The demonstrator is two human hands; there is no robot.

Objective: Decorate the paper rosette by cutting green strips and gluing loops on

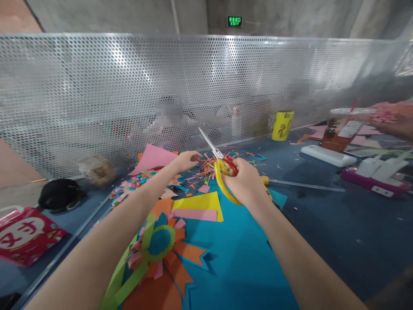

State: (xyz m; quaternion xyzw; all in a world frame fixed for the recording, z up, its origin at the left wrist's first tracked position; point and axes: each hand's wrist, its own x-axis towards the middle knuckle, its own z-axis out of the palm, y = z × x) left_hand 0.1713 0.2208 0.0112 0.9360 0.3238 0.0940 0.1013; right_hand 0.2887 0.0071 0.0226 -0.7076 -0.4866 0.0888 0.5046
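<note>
My right hand (245, 180) is shut on a pair of scissors (222, 172) with one yellow and one red handle. Their metal blades point up and to the left, just slightly apart. My left hand (189, 160) reaches over loose paper strips (209, 168), fingers loosely spread and partly turned away; nothing shows in them. Below the hands lie a blue paper sheet (238, 254), a yellow paper piece (198, 202) and a pink strip (195, 214). Under my left forearm sits a layered paper rosette (160, 241) with a blue centre and orange tails. Pink paper (155, 159) lies behind that forearm.
A perforated metal screen (200, 77) runs along the back. At right are a yellow can (282, 125), a drink cup (340, 133), a purple power strip (374, 183) and another person's hand (395, 125). A red packet (29, 237) and black pouch (60, 194) lie left.
</note>
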